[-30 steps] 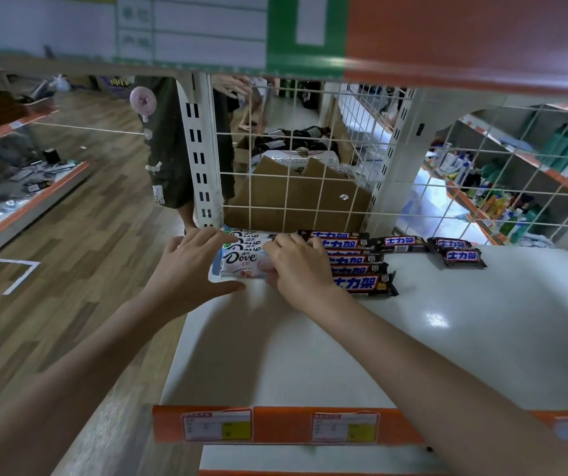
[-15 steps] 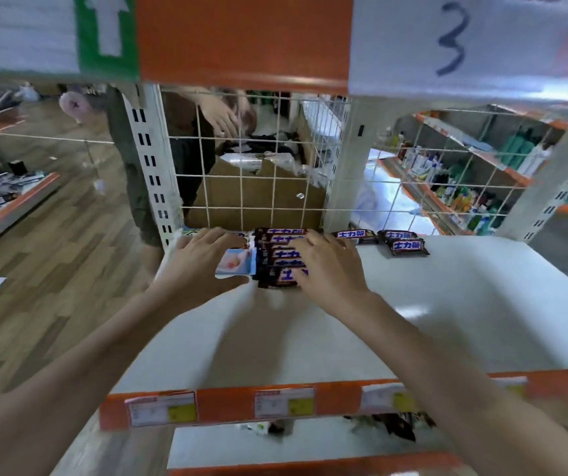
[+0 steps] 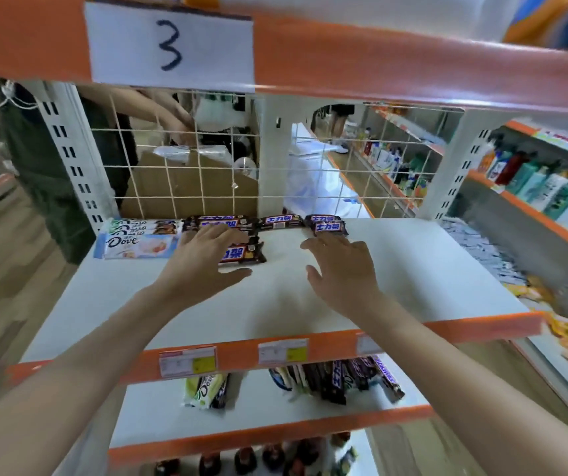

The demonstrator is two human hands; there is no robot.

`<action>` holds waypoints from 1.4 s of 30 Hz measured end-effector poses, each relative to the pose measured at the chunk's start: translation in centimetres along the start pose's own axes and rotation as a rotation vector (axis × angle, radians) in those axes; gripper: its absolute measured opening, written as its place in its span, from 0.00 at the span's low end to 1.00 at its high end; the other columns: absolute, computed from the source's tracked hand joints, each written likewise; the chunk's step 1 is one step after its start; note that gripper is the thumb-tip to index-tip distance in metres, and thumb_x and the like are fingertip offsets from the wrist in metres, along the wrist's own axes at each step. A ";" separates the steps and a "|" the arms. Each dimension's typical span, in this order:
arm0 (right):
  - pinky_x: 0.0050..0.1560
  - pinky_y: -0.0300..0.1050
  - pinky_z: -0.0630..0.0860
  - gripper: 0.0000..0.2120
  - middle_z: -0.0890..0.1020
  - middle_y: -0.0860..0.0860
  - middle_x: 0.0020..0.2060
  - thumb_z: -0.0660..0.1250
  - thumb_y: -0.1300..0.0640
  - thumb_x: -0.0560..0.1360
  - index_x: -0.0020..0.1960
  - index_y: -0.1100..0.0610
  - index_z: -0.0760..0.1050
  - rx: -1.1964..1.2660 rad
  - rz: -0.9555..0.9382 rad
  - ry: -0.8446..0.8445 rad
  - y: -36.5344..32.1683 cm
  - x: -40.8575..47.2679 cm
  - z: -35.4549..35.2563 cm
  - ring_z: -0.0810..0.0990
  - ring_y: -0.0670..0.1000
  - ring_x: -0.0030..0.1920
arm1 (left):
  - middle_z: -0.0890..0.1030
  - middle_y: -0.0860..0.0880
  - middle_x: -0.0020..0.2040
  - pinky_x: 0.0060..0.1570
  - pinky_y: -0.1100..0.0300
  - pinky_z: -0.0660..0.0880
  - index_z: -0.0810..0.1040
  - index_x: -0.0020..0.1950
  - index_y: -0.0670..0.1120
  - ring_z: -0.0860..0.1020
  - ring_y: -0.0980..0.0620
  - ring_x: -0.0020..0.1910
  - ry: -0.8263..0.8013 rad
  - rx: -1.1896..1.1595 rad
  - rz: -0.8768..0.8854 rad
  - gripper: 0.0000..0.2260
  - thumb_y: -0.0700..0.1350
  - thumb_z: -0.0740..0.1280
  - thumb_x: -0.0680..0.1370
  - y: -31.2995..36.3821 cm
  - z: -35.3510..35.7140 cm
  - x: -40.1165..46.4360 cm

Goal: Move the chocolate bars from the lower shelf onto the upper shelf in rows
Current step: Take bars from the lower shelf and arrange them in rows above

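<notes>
Left hand (image 3: 203, 261): held flat, fingers straight and slightly spread, laid over the column of dark bars (image 3: 241, 235); nothing is pinched.
Right hand (image 3: 341, 266): fingers spread and relaxed, nothing held, hovering just in front of the two dark bars (image 3: 327, 224) at the back.
Upper shelf (image 3: 396, 286): Dove bars (image 3: 138, 240) are lined up at the back left, dark bars beside them.
Lower shelf (image 3: 258, 412): a pile of dark bars (image 3: 341, 377) and a few Dove bars (image 3: 207, 389) are seen lying loose.

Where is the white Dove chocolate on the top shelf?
In the head view, the white Dove bar lies at the upper shelf's back-left corner, just left of the brown bars and the left hand.
</notes>
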State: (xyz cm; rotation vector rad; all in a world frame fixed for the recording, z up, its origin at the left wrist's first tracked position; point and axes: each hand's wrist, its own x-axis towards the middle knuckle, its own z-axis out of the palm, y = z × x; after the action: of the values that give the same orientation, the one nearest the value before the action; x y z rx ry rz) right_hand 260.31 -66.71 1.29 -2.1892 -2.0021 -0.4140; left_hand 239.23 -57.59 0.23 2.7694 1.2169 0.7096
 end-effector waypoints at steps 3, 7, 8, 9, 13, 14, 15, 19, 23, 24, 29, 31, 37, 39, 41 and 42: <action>0.54 0.47 0.62 0.19 0.73 0.47 0.61 0.60 0.52 0.76 0.66 0.49 0.69 0.004 0.006 0.023 2.1 -1.6 -0.5 0.71 0.51 0.61 | 0.73 0.51 0.65 0.63 0.49 0.61 0.71 0.66 0.52 0.68 0.50 0.66 -0.004 -0.011 -0.001 0.25 0.58 0.68 0.72 2.7 0.2 -0.3; 0.55 0.48 0.64 0.19 0.73 0.47 0.61 0.60 0.52 0.76 0.67 0.48 0.68 0.006 0.006 -0.001 4.4 -3.3 -1.3 0.72 0.51 0.60 | 0.74 0.52 0.63 0.61 0.50 0.62 0.73 0.64 0.51 0.69 0.50 0.64 0.015 -0.024 0.005 0.23 0.56 0.70 0.72 5.6 0.7 -1.0; 0.55 0.49 0.65 0.19 0.73 0.48 0.61 0.60 0.52 0.76 0.67 0.48 0.67 0.006 0.005 -0.012 4.8 -3.8 -1.5 0.72 0.52 0.60 | 0.75 0.52 0.62 0.61 0.51 0.62 0.73 0.64 0.51 0.70 0.50 0.64 0.018 -0.027 0.003 0.23 0.56 0.70 0.72 6.2 0.9 -1.2; 0.55 0.49 0.65 0.19 0.73 0.48 0.61 0.60 0.52 0.76 0.67 0.48 0.67 0.009 0.007 -0.023 5.2 -4.3 -1.6 0.72 0.52 0.60 | 0.74 0.53 0.61 0.60 0.51 0.62 0.73 0.64 0.51 0.70 0.51 0.64 0.020 -0.032 -0.002 0.22 0.56 0.70 0.72 6.9 1.1 -1.4; 0.55 0.50 0.66 0.19 0.73 0.49 0.60 0.60 0.53 0.76 0.66 0.48 0.67 0.025 0.001 -0.048 6.3 -6.3 -1.8 0.72 0.53 0.59 | 0.75 0.54 0.60 0.60 0.51 0.62 0.72 0.63 0.52 0.69 0.52 0.64 0.010 -0.058 -0.023 0.21 0.56 0.68 0.72 9.6 1.7 -2.4; 0.55 0.50 0.66 0.19 0.73 0.49 0.61 0.61 0.53 0.76 0.66 0.49 0.67 0.033 -0.004 -0.053 6.5 -6.9 -1.9 0.72 0.54 0.59 | 0.75 0.54 0.59 0.60 0.51 0.62 0.72 0.64 0.52 0.69 0.52 0.63 0.006 -0.064 -0.028 0.21 0.56 0.68 0.72 10.3 1.9 -2.7; 0.55 0.50 0.66 0.19 0.73 0.50 0.61 0.61 0.54 0.76 0.66 0.49 0.68 0.042 -0.007 -0.057 6.7 -7.5 -1.8 0.72 0.54 0.59 | 0.75 0.54 0.59 0.60 0.51 0.62 0.72 0.64 0.53 0.69 0.52 0.63 -0.003 -0.066 -0.032 0.21 0.56 0.68 0.73 10.9 2.1 -3.1; 0.54 0.50 0.66 0.19 0.74 0.49 0.59 0.61 0.54 0.75 0.66 0.50 0.69 0.048 -0.030 -0.023 7.2 -10.3 -1.6 0.73 0.54 0.59 | 0.73 0.55 0.61 0.59 0.53 0.61 0.69 0.66 0.54 0.67 0.53 0.65 -0.062 -0.054 -0.051 0.21 0.57 0.65 0.74 13.2 3.0 -4.6; 0.52 0.49 0.66 0.20 0.75 0.49 0.58 0.61 0.56 0.74 0.65 0.50 0.70 0.067 -0.035 -0.028 7.0 -12.6 -1.5 0.73 0.55 0.58 | 0.74 0.55 0.61 0.58 0.52 0.62 0.70 0.65 0.54 0.69 0.53 0.62 -0.058 -0.057 -0.052 0.21 0.58 0.65 0.74 15.4 3.6 -6.9; 0.51 0.49 0.66 0.19 0.75 0.49 0.58 0.61 0.56 0.74 0.65 0.50 0.70 0.072 -0.041 -0.029 6.8 -13.2 -1.5 0.74 0.55 0.57 | 0.74 0.54 0.61 0.58 0.52 0.62 0.70 0.65 0.53 0.69 0.53 0.62 -0.055 -0.055 -0.046 0.21 0.58 0.64 0.74 15.9 3.7 -7.5; 0.49 0.48 0.64 0.16 0.76 0.49 0.57 0.60 0.54 0.75 0.63 0.51 0.71 0.119 -0.063 -0.010 5.7 -16.2 -1.3 0.74 0.54 0.57 | 0.75 0.53 0.60 0.56 0.52 0.63 0.71 0.64 0.52 0.70 0.52 0.61 -0.045 -0.048 -0.049 0.20 0.57 0.65 0.74 17.8 4.1 -10.7; 0.52 0.49 0.65 0.16 0.76 0.49 0.58 0.60 0.54 0.75 0.63 0.51 0.70 0.145 -0.059 -0.027 5.1 -17.2 -1.2 0.72 0.54 0.59 | 0.75 0.54 0.61 0.57 0.53 0.61 0.71 0.64 0.52 0.70 0.53 0.62 -0.043 -0.070 -0.056 0.20 0.57 0.64 0.74 18.3 4.3 -12.0; 0.55 0.52 0.67 0.18 0.75 0.49 0.60 0.60 0.54 0.76 0.65 0.50 0.69 0.181 -0.057 -0.061 3.6 -20.0 -0.7 0.72 0.54 0.60 | 0.75 0.55 0.59 0.56 0.53 0.63 0.71 0.64 0.53 0.71 0.54 0.60 -0.053 -0.122 -0.117 0.19 0.56 0.64 0.75 19.2 4.6 -15.4; 0.55 0.51 0.66 0.19 0.75 0.49 0.59 0.60 0.54 0.76 0.66 0.50 0.69 0.218 -0.050 -0.069 3.2 -20.8 -0.4 0.71 0.54 0.61 | 0.75 0.55 0.59 0.58 0.52 0.65 0.72 0.63 0.52 0.71 0.54 0.60 -0.061 -0.153 -0.137 0.18 0.56 0.64 0.75 19.6 4.8 -16.4; 0.55 0.51 0.66 0.19 0.75 0.50 0.60 0.60 0.55 0.76 0.66 0.51 0.69 0.261 -0.034 -0.092 2.9 -21.6 0.0 0.71 0.54 0.62 | 0.75 0.54 0.59 0.58 0.52 0.64 0.72 0.63 0.52 0.71 0.54 0.60 -0.069 -0.167 -0.163 0.18 0.56 0.64 0.75 19.9 5.1 -17.3; 0.54 0.52 0.67 0.18 0.75 0.50 0.60 0.60 0.55 0.76 0.66 0.51 0.69 0.268 -0.029 -0.103 2.7 -21.9 0.2 0.72 0.54 0.61 | 0.75 0.54 0.59 0.57 0.53 0.63 0.72 0.63 0.52 0.71 0.54 0.60 -0.077 -0.166 -0.172 0.18 0.55 0.64 0.75 20.0 5.2 -17.7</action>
State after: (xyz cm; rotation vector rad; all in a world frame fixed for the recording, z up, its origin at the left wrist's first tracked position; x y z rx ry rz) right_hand 261.43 -87.80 -5.24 -2.0559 -2.0081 -0.0313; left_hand 244.80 -83.14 -7.23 2.4991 1.2982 0.6502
